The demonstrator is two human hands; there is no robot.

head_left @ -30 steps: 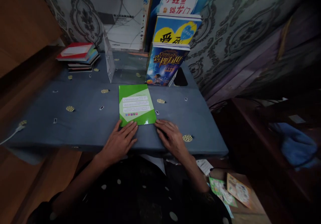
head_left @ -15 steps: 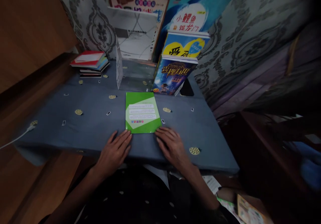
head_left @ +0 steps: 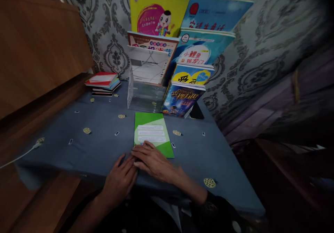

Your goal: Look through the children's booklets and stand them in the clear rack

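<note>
A green book [head_left: 153, 121] with white text boxes lies flat on the cloth-covered table. My right hand [head_left: 155, 161] rests across its lower left part, palm down with fingers stretched out, hiding that corner. Beside it, my left hand [head_left: 121, 177] lies on the cloth at the near left of the book, fingers extended. The fingertips of both hands meet or nearly meet at the hidden corner. Neither hand is wrapped round anything that I can see.
Beyond the book stands a clear stepped rack [head_left: 142, 99] with several upright books. A stack of booklets [head_left: 103, 83] sits at the far left, a dark phone [head_left: 197, 111] behind the front blue book [head_left: 181, 99]. A white cable [head_left: 22, 155] crosses the left edge.
My right hand has moved left from the book's near right corner to its near left corner, beside my left hand. The view has tilted up, showing more of the rack.
</note>
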